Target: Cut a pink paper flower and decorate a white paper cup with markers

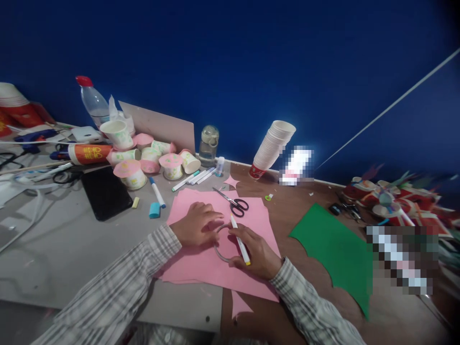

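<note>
A stack of pink paper sheets (201, 266) lies on the table in front of me. On it rests a ring-shaped roll of tape (220, 251). My left hand (196, 224) presses down on the ring's left side, fingers bent over its rim. My right hand (253, 251) grips a white marker with a yellow end (240, 241), its tip pointing at the ring's far edge. Black-handled scissors (233, 203) lie just beyond the hands on the pink paper.
A green sheet (334, 249) lies to the right. Decorated paper cups (151, 160), markers (196, 177), a black tablet (106, 194), bottles (92, 100) and a leaning cup stack (271, 146) crowd the back left. Craft pieces (395, 201) pile at the right.
</note>
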A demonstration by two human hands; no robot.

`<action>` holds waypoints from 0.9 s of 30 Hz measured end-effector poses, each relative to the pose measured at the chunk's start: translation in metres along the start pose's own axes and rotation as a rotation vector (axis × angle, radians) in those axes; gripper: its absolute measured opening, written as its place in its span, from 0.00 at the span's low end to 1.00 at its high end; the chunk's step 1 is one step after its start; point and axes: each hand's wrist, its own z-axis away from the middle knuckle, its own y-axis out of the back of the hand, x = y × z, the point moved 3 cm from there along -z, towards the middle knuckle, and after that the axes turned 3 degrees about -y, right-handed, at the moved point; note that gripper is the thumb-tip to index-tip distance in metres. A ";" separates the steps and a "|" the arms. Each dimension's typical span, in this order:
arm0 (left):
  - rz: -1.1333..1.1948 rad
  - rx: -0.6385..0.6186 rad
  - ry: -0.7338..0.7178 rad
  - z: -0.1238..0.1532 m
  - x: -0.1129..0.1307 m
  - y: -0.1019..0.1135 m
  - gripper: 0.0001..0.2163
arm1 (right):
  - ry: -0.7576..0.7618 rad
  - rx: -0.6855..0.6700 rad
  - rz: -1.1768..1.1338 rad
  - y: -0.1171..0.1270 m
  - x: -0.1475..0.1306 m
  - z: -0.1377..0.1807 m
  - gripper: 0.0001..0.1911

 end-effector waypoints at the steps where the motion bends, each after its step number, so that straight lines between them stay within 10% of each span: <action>1: 0.004 -0.011 -0.017 0.000 0.004 0.001 0.25 | -0.005 -0.004 0.000 0.000 0.000 0.000 0.33; 16: -0.163 -0.017 -0.076 -0.004 0.021 -0.010 0.29 | 0.006 0.024 -0.080 0.004 -0.003 0.000 0.33; 27: -0.311 -0.123 -0.057 -0.011 0.029 -0.008 0.25 | -0.363 0.561 -1.092 0.028 0.046 0.006 0.21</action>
